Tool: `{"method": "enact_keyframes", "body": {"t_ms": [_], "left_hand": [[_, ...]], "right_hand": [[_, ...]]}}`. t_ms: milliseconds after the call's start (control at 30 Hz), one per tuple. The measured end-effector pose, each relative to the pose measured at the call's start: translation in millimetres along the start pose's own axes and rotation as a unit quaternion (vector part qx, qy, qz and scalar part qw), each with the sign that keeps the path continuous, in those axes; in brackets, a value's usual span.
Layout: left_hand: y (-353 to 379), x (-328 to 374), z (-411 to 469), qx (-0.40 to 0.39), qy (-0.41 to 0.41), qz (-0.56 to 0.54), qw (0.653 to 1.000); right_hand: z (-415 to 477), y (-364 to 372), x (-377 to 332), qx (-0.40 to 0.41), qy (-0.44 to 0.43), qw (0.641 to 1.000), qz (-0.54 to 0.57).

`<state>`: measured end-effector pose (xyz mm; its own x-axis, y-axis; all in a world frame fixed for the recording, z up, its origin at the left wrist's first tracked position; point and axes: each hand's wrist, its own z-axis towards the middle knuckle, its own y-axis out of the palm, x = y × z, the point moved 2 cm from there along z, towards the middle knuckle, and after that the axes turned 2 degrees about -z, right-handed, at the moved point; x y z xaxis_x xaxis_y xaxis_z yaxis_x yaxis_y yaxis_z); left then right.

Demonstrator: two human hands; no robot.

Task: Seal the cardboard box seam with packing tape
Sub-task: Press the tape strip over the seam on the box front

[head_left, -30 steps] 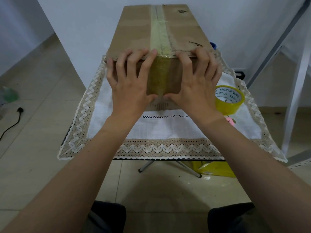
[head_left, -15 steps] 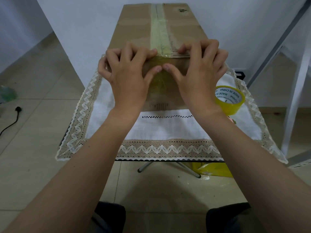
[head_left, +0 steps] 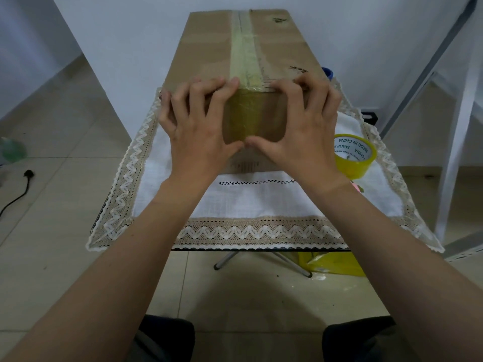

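Note:
A long cardboard box (head_left: 209, 48) lies on a table, running away from me. A strip of yellowish packing tape (head_left: 245, 53) covers its top seam and folds down over the near face (head_left: 243, 118). My left hand (head_left: 198, 131) and my right hand (head_left: 305, 134) press against that near face on either side of the tape. Their fingers are spread and curl over the top edge, and the thumb tips almost meet at the tape's lower end. A yellow tape roll (head_left: 354, 155) lies on the cloth just right of my right hand.
A white cloth with lace trim (head_left: 261, 202) covers the small folding table. A blue object (head_left: 328, 73) peeks out behind the box's right side. White metal bars (head_left: 454, 142) stand at the right. A yellow bag (head_left: 334, 265) lies under the table, a black cable (head_left: 15, 194) on the floor at left.
Both thumbs have slid down the near face along the tape from near the top edge. The fingers stay on the top edge. The box and the roll have not moved.

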<state>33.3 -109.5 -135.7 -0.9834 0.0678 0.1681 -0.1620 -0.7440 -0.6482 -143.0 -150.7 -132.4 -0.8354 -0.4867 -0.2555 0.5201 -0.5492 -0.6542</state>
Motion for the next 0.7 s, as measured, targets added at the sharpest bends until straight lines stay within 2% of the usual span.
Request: {"method": "enact_keyframes", "body": {"t_ms": [133, 267, 400, 700], "left_hand": [[-6, 14, 12, 0.045, -0.077, -0.040, 0.995], [-10, 21, 21, 0.057, -0.112, -0.036, 0.991], [-8, 21, 24, 0.048, -0.117, -0.045, 0.991], [-11, 15, 30, 0.045, -0.116, -0.075, 0.989]], "right_hand": [[19, -10, -19, 0.020, 0.111, 0.992, 0.049], [29, -5, -27, 0.020, 0.166, 0.985, 0.048], [34, -3, -28, 0.010, 0.184, 0.981, 0.059], [37, -8, -16, 0.005, 0.200, 0.967, 0.156]]}}
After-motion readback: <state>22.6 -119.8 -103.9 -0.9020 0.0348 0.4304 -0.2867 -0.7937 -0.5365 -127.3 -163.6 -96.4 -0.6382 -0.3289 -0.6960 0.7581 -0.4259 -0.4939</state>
